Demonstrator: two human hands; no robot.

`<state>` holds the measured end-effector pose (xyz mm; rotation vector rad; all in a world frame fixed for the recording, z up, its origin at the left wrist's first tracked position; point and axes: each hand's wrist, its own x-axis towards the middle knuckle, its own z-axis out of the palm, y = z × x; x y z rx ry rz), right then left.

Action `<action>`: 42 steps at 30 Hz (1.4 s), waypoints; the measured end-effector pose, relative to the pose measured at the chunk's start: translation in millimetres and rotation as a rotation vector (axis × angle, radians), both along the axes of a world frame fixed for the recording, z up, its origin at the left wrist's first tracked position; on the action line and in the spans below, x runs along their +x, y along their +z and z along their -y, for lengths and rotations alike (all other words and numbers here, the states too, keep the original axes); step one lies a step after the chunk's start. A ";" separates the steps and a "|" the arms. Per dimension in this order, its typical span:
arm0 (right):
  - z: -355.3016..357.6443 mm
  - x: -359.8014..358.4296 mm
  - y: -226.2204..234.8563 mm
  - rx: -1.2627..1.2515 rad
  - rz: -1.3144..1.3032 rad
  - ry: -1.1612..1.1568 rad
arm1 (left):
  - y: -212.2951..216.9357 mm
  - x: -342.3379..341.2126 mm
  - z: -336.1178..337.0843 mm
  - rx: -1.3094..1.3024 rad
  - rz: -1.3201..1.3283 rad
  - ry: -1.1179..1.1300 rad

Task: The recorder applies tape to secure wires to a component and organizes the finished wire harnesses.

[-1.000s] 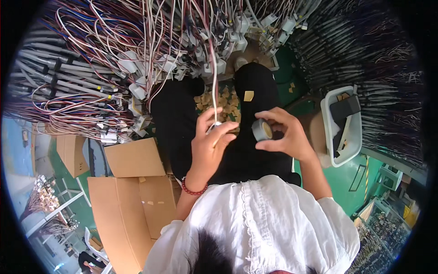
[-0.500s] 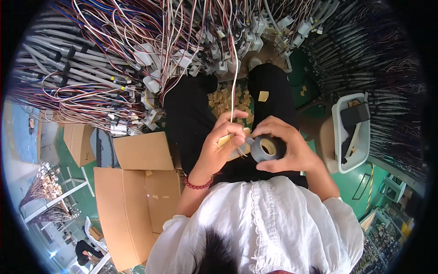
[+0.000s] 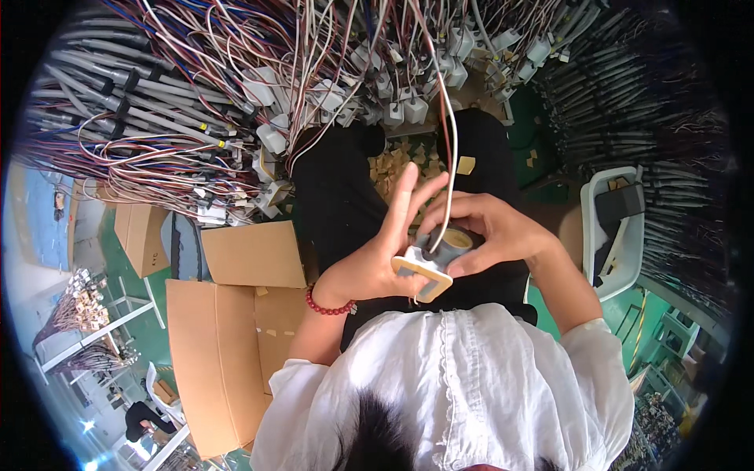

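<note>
Over my lap, my left hand (image 3: 375,263) grips a small white plastic housing (image 3: 422,271) near its bottom edge, with the index finger stretched up. A tan, frame-like face with a grey centre shows on the housing's near side. From it a white and dark red wire pair (image 3: 451,145) arches up and away to the wire bundle. Close on the right, my right hand (image 3: 503,235) is curled round a roll of grey tape (image 3: 455,245). The roll is against or just behind the housing; their exact contact is hidden by the fingers.
Bundled wires (image 3: 228,47) with white housings hang ahead, and grey-sleeved cables (image 3: 620,102) line the right. An open cardboard box (image 3: 208,353) stands at my left. At my right is a pale plastic bin (image 3: 589,235). Tan paper scraps (image 3: 393,165) litter the area between my legs.
My left hand has turned, bringing the housing's tan face up into view, and its index finger has straightened. The tape roll has tilted and come closer to the housing. The wires now bow rightward.
</note>
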<state>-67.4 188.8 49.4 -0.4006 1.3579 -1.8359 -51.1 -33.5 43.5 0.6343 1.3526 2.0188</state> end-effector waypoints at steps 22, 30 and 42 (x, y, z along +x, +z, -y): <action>3.9 -1.7 7.6 -0.136 -0.218 0.111 | -3.1 3.4 16.1 -0.193 -0.052 0.183; 3.9 4.6 21.0 0.155 0.016 0.015 | -3.4 21.6 25.8 -0.323 -0.336 0.283; -14.9 -1.7 40.2 0.034 -0.411 0.231 | 2.7 26.8 22.5 -0.263 0.132 0.160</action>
